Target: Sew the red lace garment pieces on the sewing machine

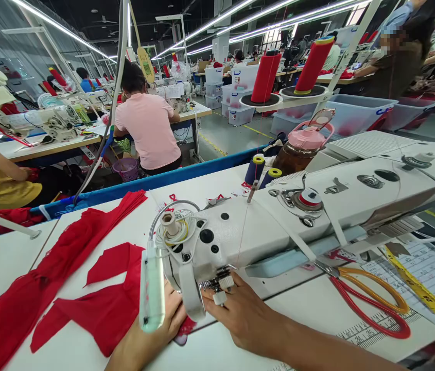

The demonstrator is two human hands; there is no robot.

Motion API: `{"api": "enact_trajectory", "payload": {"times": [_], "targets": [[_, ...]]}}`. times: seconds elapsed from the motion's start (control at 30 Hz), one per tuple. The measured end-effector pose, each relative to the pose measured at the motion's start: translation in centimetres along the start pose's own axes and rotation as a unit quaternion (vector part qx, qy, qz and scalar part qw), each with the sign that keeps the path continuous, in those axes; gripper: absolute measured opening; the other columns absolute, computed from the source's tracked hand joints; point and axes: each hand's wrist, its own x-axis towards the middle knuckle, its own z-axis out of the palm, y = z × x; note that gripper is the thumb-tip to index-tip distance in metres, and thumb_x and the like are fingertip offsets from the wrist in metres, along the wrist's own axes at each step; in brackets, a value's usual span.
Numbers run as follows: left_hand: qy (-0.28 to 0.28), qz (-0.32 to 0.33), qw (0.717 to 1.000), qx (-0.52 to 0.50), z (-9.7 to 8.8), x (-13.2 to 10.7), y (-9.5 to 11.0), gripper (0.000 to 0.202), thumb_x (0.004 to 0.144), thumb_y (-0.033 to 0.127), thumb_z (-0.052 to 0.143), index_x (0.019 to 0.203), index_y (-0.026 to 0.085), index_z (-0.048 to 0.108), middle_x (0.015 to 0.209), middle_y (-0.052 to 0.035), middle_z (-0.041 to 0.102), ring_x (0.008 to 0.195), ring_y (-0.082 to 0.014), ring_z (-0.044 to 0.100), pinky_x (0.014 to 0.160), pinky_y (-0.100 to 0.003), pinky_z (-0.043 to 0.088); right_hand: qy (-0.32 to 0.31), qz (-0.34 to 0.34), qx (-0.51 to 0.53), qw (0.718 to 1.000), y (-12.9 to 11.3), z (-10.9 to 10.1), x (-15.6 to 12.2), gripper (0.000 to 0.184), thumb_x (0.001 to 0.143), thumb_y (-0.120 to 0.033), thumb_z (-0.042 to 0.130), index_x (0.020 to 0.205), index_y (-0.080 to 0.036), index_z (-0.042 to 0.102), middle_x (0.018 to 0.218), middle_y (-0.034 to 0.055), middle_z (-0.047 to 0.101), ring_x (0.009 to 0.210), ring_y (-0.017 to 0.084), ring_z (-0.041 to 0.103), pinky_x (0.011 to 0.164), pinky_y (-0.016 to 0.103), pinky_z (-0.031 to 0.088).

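From the head view, a white, smooth-enamelled machine [263, 232] is seen lying across a pale table [4, 257]. Thin, soft red cloth [101, 314] is spread at the near left: one long band running far-left to near-left, with angular cut pieces beside it, the nearest piece reaching under the machine's head.

The left hand [151, 335] is laid flat on that piece, fingers loosely stretched and holding nothing; its fingertips are partly hidden by a translucent, tube-shaped lamp [151, 293] on a bent metal neck. The right hand [244, 314] is rested on the table just right of the needle area, fingers spread wide toward the foot and gripping nothing; the tips are masked by small knurled machine parts.

To the right, one pair of scissors [367, 304] with looped orange and red handles is laid on the table, beside one yellow tape [421, 291]. Behind the machine, two dark blue spools [255, 167] with yellow tops and one brown bottle [304, 147] with a pink lid are set. Farther off, two tall red cones [265, 77] are stood on round plates. At a far bench, a person [148, 129] in a pink shirt is seated with their back turned.
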Motion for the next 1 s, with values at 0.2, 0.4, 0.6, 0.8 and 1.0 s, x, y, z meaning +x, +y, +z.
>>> {"api": "enact_trajectory", "payload": {"times": [0.2,0.4,0.6,0.8,1.0], "targets": [[-0.044,-0.023,0.999,0.008,-1.5,1.3,1.2,0.027,0.098,0.017,0.044,0.111,0.025,0.067,0.093,-0.0065,0.069,0.082,-0.0209,0.068,0.078,-0.034,0.056,0.004,0.010,-0.009,1.000,0.0,-0.1,0.1,0.046,0.074,0.000,0.053,0.115,-0.018,0.064,0.109,0.0110,0.065,0.109,0.025,0.050,0.112,0.044,0.023],[-0.005,0.013,1.000,-0.023,-2.3,1.7,3.2,0.043,0.091,-0.001,0.039,0.125,0.017,0.059,0.115,-0.0133,0.069,0.106,-0.0251,0.065,0.089,-0.040,0.055,0.023,0.012,-0.034,0.999,-0.2,0.5,-0.3,0.055,0.077,0.001,0.049,0.127,-0.018,0.060,0.105,0.0108,0.064,0.103,0.025,0.049,0.108,0.042,0.028],[-0.036,-0.016,0.992,-0.121,-2.5,1.3,2.0,0.037,0.097,0.008,0.042,0.129,0.022,0.057,0.123,-0.0113,0.067,0.117,-0.0216,0.062,0.098,-0.036,0.052,0.017,0.019,-0.028,0.999,-0.1,0.6,-0.2,0.057,0.074,0.002,0.049,0.126,-0.019,0.061,0.111,0.0108,0.063,0.102,0.025,0.048,0.109,0.043,0.026],[-0.061,-0.044,0.989,-0.124,-2.9,1.9,1.6,0.033,0.100,0.013,0.041,0.125,0.024,0.060,0.116,-0.0094,0.068,0.108,-0.0209,0.065,0.093,-0.034,0.054,-0.014,0.039,-0.017,0.999,0.2,0.2,0.3,0.047,0.075,-0.001,0.051,0.115,-0.020,0.066,0.107,0.0105,0.061,0.102,0.025,0.047,0.104,0.043,0.029],[0.007,-0.005,0.999,-0.049,-2.4,1.7,2.9,0.041,0.092,0.000,0.040,0.123,0.018,0.062,0.121,-0.0140,0.068,0.118,-0.0247,0.061,0.092,-0.037,0.054,0.080,0.019,-0.008,0.997,0.6,0.5,0.0,0.038,0.080,-0.002,0.048,0.110,-0.017,0.068,0.091,0.0081,0.058,0.093,0.024,0.045,0.095,0.042,0.033]]}}
